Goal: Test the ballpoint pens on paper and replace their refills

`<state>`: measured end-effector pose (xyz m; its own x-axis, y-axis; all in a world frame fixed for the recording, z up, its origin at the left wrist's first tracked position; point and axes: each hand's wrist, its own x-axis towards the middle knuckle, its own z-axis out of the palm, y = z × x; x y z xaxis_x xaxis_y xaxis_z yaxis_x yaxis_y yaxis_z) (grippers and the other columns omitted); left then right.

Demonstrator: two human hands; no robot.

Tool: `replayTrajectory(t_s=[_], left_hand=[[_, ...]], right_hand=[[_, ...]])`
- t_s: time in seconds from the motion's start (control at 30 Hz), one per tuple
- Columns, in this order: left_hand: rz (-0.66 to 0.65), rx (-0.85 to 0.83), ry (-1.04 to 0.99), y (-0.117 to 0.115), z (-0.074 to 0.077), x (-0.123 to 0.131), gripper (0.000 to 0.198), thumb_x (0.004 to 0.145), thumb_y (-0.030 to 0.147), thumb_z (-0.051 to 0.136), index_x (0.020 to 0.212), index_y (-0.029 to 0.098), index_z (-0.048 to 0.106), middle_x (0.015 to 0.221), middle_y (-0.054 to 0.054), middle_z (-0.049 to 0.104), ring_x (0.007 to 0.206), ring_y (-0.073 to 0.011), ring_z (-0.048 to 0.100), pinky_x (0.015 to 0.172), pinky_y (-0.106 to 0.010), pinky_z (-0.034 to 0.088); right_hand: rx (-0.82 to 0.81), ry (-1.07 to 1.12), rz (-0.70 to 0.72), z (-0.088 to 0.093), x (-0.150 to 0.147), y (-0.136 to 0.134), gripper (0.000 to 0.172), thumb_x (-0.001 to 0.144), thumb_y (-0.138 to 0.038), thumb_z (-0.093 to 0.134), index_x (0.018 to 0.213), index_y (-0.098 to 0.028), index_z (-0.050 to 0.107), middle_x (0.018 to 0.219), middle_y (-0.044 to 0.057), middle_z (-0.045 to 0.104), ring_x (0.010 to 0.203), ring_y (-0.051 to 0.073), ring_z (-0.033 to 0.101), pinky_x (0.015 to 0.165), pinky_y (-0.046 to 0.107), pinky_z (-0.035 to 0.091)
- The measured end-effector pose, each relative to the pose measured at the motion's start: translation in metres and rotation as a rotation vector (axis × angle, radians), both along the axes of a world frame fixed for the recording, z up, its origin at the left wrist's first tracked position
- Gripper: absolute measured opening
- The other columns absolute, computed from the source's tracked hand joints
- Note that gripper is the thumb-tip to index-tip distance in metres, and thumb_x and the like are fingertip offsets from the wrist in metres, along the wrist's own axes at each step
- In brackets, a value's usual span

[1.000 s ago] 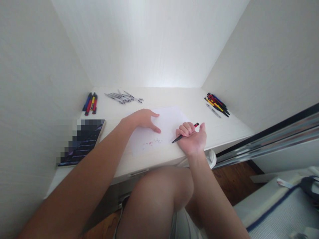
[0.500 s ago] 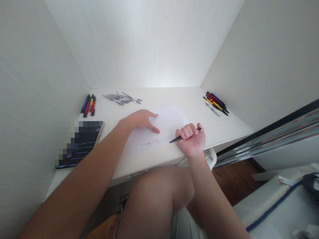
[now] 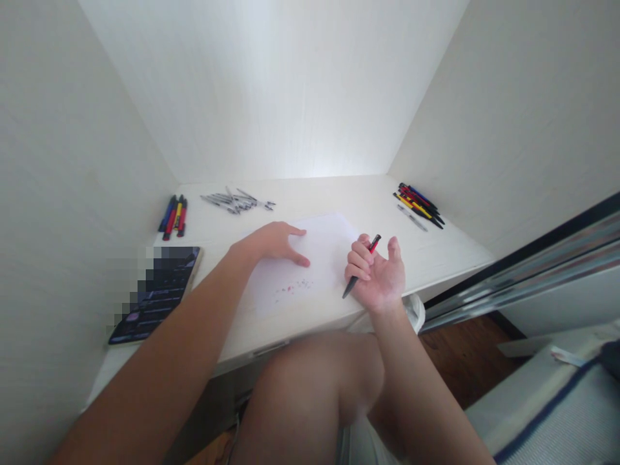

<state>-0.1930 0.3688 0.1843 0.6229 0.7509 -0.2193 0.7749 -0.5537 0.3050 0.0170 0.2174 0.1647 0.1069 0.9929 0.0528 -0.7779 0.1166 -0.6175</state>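
Observation:
A sheet of white paper (image 3: 322, 248) lies on the desk, with small dark and red marks near its front edge. My left hand (image 3: 281, 242) rests on the paper's left part, thumb and fingers spread apart. At the paper's right side my right hand (image 3: 375, 274) is turned palm up. Its fingers curl round a black and red pen (image 3: 352, 284), while the thumb stands away from it. The pen's black tip points down towards the desk's front edge.
Several clear pens (image 3: 237, 201) lie in a pile at the back left. Coloured pens (image 3: 174, 216) sit by the left wall, more coloured pens (image 3: 420, 205) by the right wall, beside one clear pen (image 3: 411, 218). A tablet (image 3: 159, 290) lies front left on the white desk (image 3: 310, 190).
My right hand has opened its thumb outward and tilted the pen more steeply, so its red part now shows. My left hand stays on the paper. The view has shifted slightly.

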Motion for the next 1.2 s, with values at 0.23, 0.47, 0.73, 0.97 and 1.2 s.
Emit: replayTrajectory(t_s=[0.23,0.47,0.73,0.97,1.2], left_hand=[[0.001,-0.006,0.0,-0.002,0.002,0.001,0.115,0.061,0.082,0.075,0.157,0.026,0.049,0.163,-0.011,0.046,0.147,-0.0361,0.046,0.122,-0.041,0.032],[-0.018,-0.008,-0.001,0.002,0.0,0.0,0.115,0.061,0.081,0.075,0.158,0.025,0.049,0.163,-0.012,0.046,0.145,-0.0369,0.048,0.123,-0.042,0.031],[0.015,-0.018,-0.008,0.001,-0.002,0.001,0.114,0.06,0.08,0.076,0.157,0.027,0.051,0.163,-0.015,0.045,0.147,-0.0379,0.046,0.122,-0.043,0.033],[0.028,-0.017,0.012,0.006,-0.009,-0.001,0.118,0.055,0.087,0.075,0.157,0.033,0.05,0.162,-0.013,0.047,0.145,-0.0419,0.047,0.12,-0.045,0.035],[0.013,-0.014,0.027,0.008,-0.011,-0.001,0.12,0.055,0.089,0.074,0.157,0.03,0.05,0.157,-0.017,0.05,0.138,-0.0437,0.052,0.116,-0.046,0.038]], right_hand=[[-0.126,-0.482,0.069,0.049,0.081,0.021,0.041,0.078,-0.019,0.067,0.119,-0.016,0.07,0.086,0.003,0.054,0.068,0.011,0.044,0.049,0.019,0.033],[-0.535,-1.958,-0.703,0.042,0.226,0.075,0.031,0.093,-0.02,0.06,0.117,-0.013,0.078,0.1,0.017,0.075,0.094,0.028,0.067,0.09,0.042,0.049],[-0.625,-2.246,-0.829,0.01,0.27,0.107,0.03,0.097,-0.022,0.059,0.12,-0.013,0.076,0.114,0.02,0.074,0.1,0.027,0.068,0.088,0.037,0.048],[-0.629,-2.375,-0.864,-0.006,0.29,0.138,0.031,0.1,-0.029,0.056,0.119,-0.014,0.076,0.114,0.022,0.073,0.102,0.03,0.066,0.086,0.039,0.047],[-0.673,-2.377,-0.816,-0.017,0.316,0.14,0.031,0.099,-0.029,0.057,0.118,-0.015,0.077,0.111,0.021,0.074,0.101,0.03,0.066,0.086,0.039,0.044]])
